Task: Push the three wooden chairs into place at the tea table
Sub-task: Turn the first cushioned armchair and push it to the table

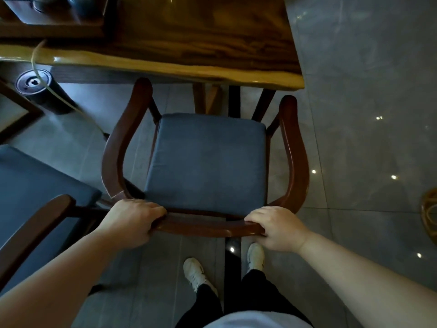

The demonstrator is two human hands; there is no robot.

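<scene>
While both feet stand behind, each hand grips the chair.

We stand at six o'clock behind the chair, which faces the worktop at twelve, its armrest tips just short of the worktop's edge. A second chair sits at nine o'clock. A canister stands on the floor at ten o'clock.
</scene>
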